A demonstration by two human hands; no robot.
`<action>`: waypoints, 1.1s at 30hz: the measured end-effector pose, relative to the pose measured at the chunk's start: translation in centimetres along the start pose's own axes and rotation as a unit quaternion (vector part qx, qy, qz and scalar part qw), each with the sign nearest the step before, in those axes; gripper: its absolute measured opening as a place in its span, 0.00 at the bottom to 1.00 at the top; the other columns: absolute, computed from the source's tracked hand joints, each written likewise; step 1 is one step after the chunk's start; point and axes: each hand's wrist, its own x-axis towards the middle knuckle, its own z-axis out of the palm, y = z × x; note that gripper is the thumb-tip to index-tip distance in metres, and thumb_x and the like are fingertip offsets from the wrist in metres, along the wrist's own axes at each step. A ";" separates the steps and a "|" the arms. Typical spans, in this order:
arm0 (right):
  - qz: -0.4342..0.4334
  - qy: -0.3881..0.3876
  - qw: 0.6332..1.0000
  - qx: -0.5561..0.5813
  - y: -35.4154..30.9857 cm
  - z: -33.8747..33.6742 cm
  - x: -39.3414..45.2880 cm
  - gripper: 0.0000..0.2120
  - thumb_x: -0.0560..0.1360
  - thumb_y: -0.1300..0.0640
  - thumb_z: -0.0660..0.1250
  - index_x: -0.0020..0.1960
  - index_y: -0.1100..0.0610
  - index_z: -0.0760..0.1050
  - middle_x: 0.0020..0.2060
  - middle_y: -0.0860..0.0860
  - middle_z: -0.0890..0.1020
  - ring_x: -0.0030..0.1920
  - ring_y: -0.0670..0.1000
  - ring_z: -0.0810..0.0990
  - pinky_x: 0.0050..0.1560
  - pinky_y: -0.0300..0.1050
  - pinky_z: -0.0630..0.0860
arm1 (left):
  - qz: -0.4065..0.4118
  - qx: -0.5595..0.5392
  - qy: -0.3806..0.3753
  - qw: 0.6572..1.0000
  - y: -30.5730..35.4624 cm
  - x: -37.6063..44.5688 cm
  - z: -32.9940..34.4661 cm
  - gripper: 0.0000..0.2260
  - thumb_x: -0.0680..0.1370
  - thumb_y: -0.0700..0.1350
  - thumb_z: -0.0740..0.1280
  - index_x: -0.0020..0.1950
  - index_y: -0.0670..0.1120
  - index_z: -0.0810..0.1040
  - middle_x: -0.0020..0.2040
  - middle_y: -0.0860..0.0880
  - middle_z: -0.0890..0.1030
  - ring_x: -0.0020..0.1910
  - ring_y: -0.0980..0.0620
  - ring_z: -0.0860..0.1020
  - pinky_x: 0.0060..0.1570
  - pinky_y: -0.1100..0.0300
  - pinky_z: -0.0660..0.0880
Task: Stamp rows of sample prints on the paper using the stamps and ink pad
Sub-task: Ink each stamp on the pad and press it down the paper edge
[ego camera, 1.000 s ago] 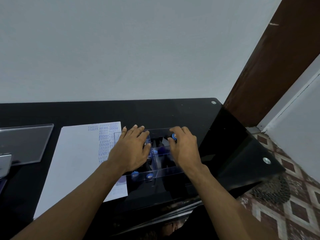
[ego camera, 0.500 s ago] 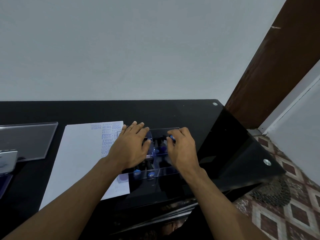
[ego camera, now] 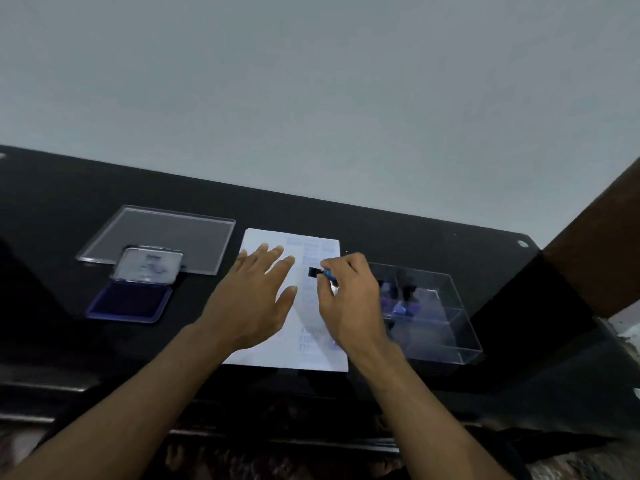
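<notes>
Centrally, white paper [ego camera: 266,344] on glossy black table [ego camera: 398,233]; left hand [ego camera: 254,299] flat, fingers spread; right hand [ego camera: 349,299] pinching small blue-handled stamp [ego camera: 320,273]. Left: open ink pad [ego camera: 130,301].

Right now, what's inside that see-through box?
The clear box has dividers, with a few blue-topped stamps in its left compartments. The right hand covers its near-left corner, so more may hide there.

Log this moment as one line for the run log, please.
right hand pinches stamp over paper | left hand open above paper | ink pad open
</notes>
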 end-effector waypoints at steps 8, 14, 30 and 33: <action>-0.091 -0.048 0.992 0.068 -7.2 6.7 -1.0 0.10 0.73 0.61 0.68 0.54 0.55 0.80 0.49 0.48 0.75 0.46 0.45 0.77 0.47 0.44 0.79 | -0.089 0.022 0.006 0.996 -8.1 -6.7 -3.3 0.29 0.81 0.61 0.50 0.79 0.50 0.63 0.80 0.46 0.63 0.80 0.46 0.57 0.77 0.46 0.58; -0.125 -0.103 0.981 0.103 -12.4 10.9 -1.6 0.12 0.76 0.63 0.67 0.58 0.56 0.81 0.49 0.48 0.75 0.45 0.45 0.77 0.47 0.41 0.79 | -0.151 0.045 0.017 0.987 -13.6 -11.4 -4.0 0.29 0.80 0.61 0.51 0.77 0.48 0.66 0.78 0.46 0.66 0.78 0.45 0.60 0.77 0.45 0.59; -0.191 -0.201 0.960 0.041 -18.3 16.2 -0.2 0.11 0.78 0.60 0.65 0.59 0.59 0.79 0.54 0.54 0.78 0.54 0.51 0.76 0.56 0.38 0.71 | -0.231 0.049 0.023 0.971 -21.3 -15.5 -2.0 0.33 0.79 0.65 0.48 0.79 0.50 0.62 0.80 0.48 0.62 0.80 0.47 0.55 0.78 0.41 0.52; -0.195 -0.216 0.956 0.025 -18.6 16.7 0.1 0.11 0.78 0.61 0.64 0.60 0.59 0.79 0.55 0.55 0.78 0.56 0.53 0.76 0.55 0.38 0.67 | -0.230 0.055 0.030 0.971 -21.6 -15.5 -1.5 0.31 0.80 0.64 0.49 0.78 0.49 0.66 0.79 0.47 0.64 0.80 0.47 0.56 0.78 0.41 0.53</action>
